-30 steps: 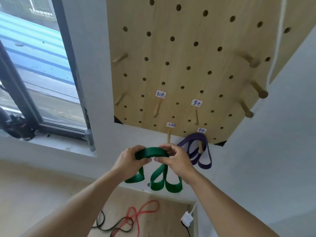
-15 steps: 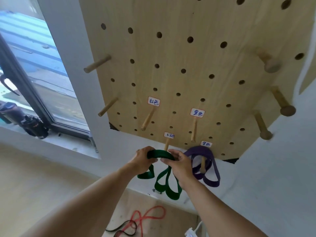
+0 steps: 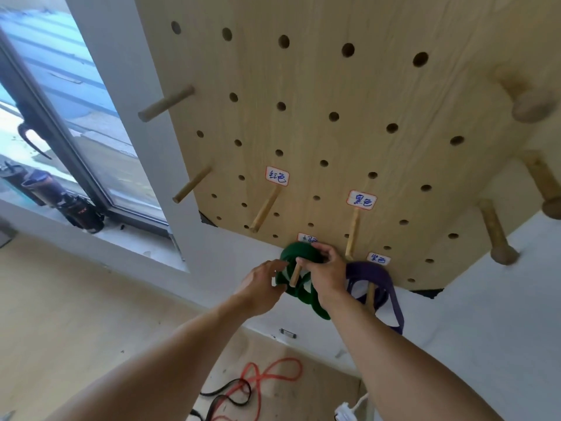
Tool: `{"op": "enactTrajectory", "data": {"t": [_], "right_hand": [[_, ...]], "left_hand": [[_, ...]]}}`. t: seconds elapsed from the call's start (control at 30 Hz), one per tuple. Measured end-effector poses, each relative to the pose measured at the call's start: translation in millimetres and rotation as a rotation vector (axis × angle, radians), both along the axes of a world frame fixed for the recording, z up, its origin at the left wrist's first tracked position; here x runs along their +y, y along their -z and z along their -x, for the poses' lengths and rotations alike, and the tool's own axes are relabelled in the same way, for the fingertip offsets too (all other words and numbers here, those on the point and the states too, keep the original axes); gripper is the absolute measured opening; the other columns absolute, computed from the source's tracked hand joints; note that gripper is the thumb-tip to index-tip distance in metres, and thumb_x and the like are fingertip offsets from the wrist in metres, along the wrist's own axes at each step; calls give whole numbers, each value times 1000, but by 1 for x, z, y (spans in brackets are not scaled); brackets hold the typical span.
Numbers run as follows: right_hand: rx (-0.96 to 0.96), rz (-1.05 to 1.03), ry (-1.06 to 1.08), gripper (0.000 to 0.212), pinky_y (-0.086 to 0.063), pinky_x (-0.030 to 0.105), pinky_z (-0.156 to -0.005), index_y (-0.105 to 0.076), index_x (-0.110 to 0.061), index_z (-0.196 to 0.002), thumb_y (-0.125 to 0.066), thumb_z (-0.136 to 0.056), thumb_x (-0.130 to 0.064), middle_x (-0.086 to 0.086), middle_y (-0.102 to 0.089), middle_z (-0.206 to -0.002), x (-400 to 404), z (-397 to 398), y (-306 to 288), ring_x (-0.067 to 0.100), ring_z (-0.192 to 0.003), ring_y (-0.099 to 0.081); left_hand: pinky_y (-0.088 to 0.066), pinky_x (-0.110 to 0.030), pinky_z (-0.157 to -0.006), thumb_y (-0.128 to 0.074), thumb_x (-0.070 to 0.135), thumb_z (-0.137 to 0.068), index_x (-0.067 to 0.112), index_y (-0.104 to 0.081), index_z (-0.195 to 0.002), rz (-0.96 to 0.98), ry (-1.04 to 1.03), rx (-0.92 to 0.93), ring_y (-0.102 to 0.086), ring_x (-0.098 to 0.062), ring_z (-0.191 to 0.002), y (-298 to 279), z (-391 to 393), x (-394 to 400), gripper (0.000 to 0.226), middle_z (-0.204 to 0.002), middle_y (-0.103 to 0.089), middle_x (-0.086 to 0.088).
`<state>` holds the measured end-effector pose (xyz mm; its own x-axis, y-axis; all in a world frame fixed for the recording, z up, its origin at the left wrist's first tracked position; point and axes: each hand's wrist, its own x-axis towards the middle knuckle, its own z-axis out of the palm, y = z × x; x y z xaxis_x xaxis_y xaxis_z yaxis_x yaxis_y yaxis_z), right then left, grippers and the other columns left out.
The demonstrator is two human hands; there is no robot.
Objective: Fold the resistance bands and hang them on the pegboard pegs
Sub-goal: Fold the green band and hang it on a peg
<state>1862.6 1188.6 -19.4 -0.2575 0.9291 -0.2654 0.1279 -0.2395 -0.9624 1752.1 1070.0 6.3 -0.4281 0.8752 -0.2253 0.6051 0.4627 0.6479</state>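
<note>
A folded green resistance band is looped over a wooden peg low on the wooden pegboard. My right hand pinches the band's top at the peg. My left hand touches the band's left side with its fingers spread. A folded purple band hangs on the peg to the right, partly behind my right wrist. A red band and a black band lie on the floor below.
Bare wooden pegs with white paper labels stick out above. Bigger knobbed pegs jut from the board's right side. A window with dark bottles on its sill is at the left.
My hands lifted the green band and slid its loops onto the peg. My left hand has loosened its hold. The view moved closer to the board.
</note>
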Motion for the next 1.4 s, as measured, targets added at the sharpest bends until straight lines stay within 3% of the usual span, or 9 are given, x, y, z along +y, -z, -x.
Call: {"op": "enactTrajectory", "data": {"t": [0.13, 0.33, 0.43, 0.6, 0.7, 0.9, 1.1, 1.23, 1.4], "right_hand": [[16, -32, -9, 44, -53, 30, -92, -71, -28, -109, -89, -77, -5, 2, -67, -127, -2, -5, 2, 21, -121, -61], [-95, -206, -44, 43, -49, 37, -109, -69, -24, -126, -84, -86, -21, 0, -67, -134, -11, -21, 20, 17, -129, -57], [-105, -117, -71, 43, -50, 33, -106, -66, -19, -132, -78, -92, -15, 2, -68, -133, -12, -28, 31, 20, -128, -61], [-66, 13, -140, 36, -51, 38, -108, -65, -27, -126, -74, -95, -12, 1, -69, -132, -12, -23, 40, 22, -128, -62], [-126, -14, -168, 42, -47, 29, -104, -62, -16, -139, -70, -98, -13, 3, -65, -137, -8, -21, 37, 24, -132, -58], [-271, -96, -119, 46, -46, 35, -108, -59, -12, -143, -70, -98, -16, 11, -65, -141, -7, -14, 51, 32, -133, -58], [-315, -149, 38, 63, -41, 45, -119, -38, -9, -158, -51, -100, 10, 14, -38, -163, -38, -9, 62, 32, -147, -44], [-383, -264, 37, 62, -30, 38, -123, -34, -8, -160, -55, -102, 1, 10, -27, -169, -75, -12, 73, 28, -154, -30], [-415, -210, -42, 55, -27, 30, -121, -38, -10, -158, -55, -105, -9, 7, -31, -168, -124, -19, 88, 23, -153, -35]], "left_hand": [[-44, -38, -108, -65, 29, -94, 29, -45, -148, 61, 56, 47, -51, -20, -131, -11, -1, 9, 57, -146, -53, 1], [-49, -36, -98, -60, 20, -96, 36, -51, -142, 75, 106, 31, -58, -24, -121, -17, -14, 14, 50, -137, -60, -4], [-49, -37, -99, -59, 19, -96, 34, -47, -146, 101, 105, 25, -58, -25, -120, -16, -17, 16, 54, -137, -59, -4], [-47, -36, -98, -54, 17, -98, 35, -42, -149, 131, 113, 20, -57, -26, -121, -18, -16, 18, 55, -136, -58, -4], [-47, -40, -103, -57, 19, -97, 34, -42, -150, 132, 55, -13, -56, -25, -125, -14, -12, 16, 58, -140, -57, -4], [-44, -39, -110, -65, 16, -95, 24, -44, -150, 136, -71, -109, -54, -22, -129, 8, 2, -1, 59, -145, -55, -3], [-44, -37, -110, -64, 14, -97, 20, -40, -152, 149, -187, -240, -49, -25, -135, 32, 8, -33, 61, -151, -47, -4], [-45, -32, -107, -65, 21, -95, 22, -41, -152, 189, -213, -214, -54, -20, -132, 46, 15, -74, 61, -150, -50, 1], [-46, -35, -109, -69, 23, -93, 24, -48, -147, 198, -279, -215, -58, -19, -127, 63, 31, -138, 58, -146, -54, 2]]}}
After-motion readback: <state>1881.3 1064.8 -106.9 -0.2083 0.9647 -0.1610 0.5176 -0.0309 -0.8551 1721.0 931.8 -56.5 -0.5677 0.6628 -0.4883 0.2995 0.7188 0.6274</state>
